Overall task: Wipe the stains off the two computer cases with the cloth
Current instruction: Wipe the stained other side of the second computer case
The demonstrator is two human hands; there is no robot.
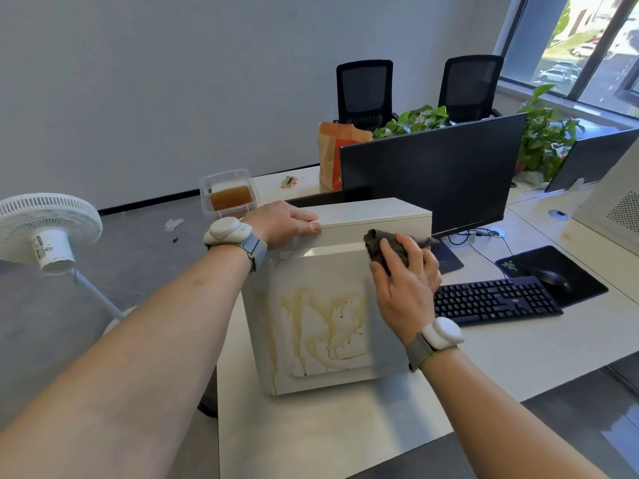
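Note:
A white computer case [321, 371] stands upright on the desk in front of me. Yellow-brown drip stains [321, 319] run down its near side panel. My left hand [283, 224] grips the case's top left edge, thumb on the side, fingers over the top. My right hand [406, 281] presses a dark grey cloth [375, 247] against the upper right of the stained panel, fingers curled over the cloth. A second white case [619, 202] with a perforated vent stands at the far right edge, partly cut off.
A black monitor [432, 174] stands right behind the case. A black keyboard [494, 300] and a mouse on a black pad [553, 280] lie to the right. A clear tub of brown liquid [230, 195] sits at back left. A white fan [48, 226] stands left of the desk.

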